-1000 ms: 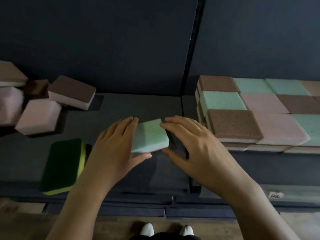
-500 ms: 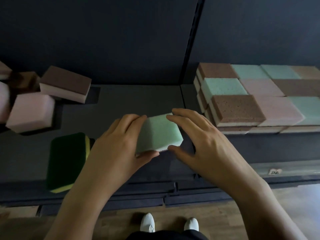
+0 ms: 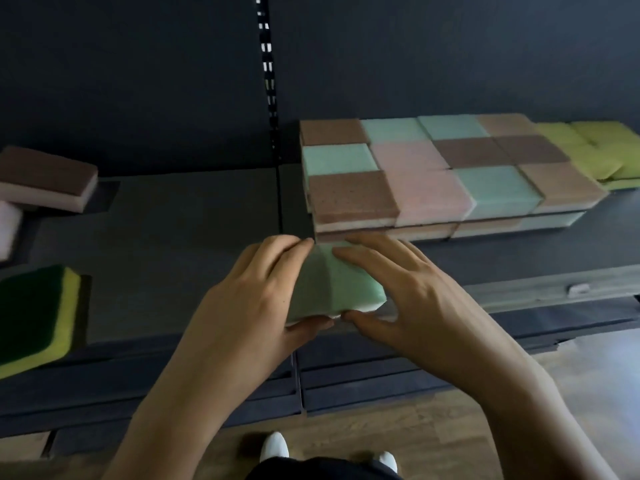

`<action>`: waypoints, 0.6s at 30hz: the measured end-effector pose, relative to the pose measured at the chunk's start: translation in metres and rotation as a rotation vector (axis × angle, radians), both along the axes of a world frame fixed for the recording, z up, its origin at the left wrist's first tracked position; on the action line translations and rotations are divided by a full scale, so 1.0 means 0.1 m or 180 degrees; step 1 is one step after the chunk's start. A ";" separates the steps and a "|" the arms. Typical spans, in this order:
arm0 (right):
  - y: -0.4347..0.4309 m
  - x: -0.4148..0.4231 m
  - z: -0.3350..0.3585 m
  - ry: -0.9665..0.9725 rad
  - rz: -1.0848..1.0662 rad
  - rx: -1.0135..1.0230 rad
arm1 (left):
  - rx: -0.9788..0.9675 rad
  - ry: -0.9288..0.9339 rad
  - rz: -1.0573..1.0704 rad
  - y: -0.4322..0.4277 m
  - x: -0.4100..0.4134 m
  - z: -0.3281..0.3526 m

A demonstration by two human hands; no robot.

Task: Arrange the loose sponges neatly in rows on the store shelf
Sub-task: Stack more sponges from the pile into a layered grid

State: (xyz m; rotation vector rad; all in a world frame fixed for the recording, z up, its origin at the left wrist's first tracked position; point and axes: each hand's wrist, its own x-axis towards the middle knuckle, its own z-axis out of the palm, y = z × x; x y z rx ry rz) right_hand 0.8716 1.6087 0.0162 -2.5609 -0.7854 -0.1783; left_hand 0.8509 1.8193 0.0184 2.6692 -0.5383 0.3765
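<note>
Sponge in play is the mint green sponge (image 3: 334, 284), and both hands are clamped on it. The left hand (image 3: 249, 306) has its fingers curled over the far left corner and its thumb tucked under the near edge. The right hand (image 3: 412, 292) lies across the top with its thumb hooked under the same edge. It sits over the front part of the shelf (image 3: 173, 220), just in front of the near left corner of the tidy block of sponges (image 3: 415, 174).

My guess is this one starts a new front row. To do that well, I'd keep it flat and line its left side up with the brown-topped sponge (image 3: 349, 197) at that corner. Then push it back until it's flush, with no gap. Go easy on the squeeze: foam gives, and a pinched sponge probably springs crooked when you let go. Maybe steady the stack too, since a shove could nudge the layers out of line.

Stuff I can't make out:
- whether the sponge rests on the shelf or floats just above it, because the hands cover the underside
- whether its far edge touches the block's lower layer
- how many loose ones are left. On the left, the brown-and-pink sponge (image 3: 48, 178), a pale pink sponge (image 3: 8, 223) and the green-and-yellow scourer (image 3: 34, 313) are all cut off by the frame.
- the yellow sponges (image 3: 595, 147) far right, which are too blurry to count
- the little tag (image 3: 578, 289) on the shelf's front rail, which is unreadable
</note>
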 end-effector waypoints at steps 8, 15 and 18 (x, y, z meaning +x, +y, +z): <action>-1.34 -0.23 -0.02 -0.0044 -0.0297 0.0030 | -0.0242 -0.0003 -0.0328 -1.23 0.02 -0.12; -2.15 -0.35 0.00 -0.0054 -0.0607 -0.0004 | -0.0280 0.0120 -0.0576 -1.99 0.05 -0.13; -2.32 -0.40 0.03 -0.0188 -0.0698 -0.0128 | -0.0379 0.0164 -0.0674 -2.18 0.10 -0.11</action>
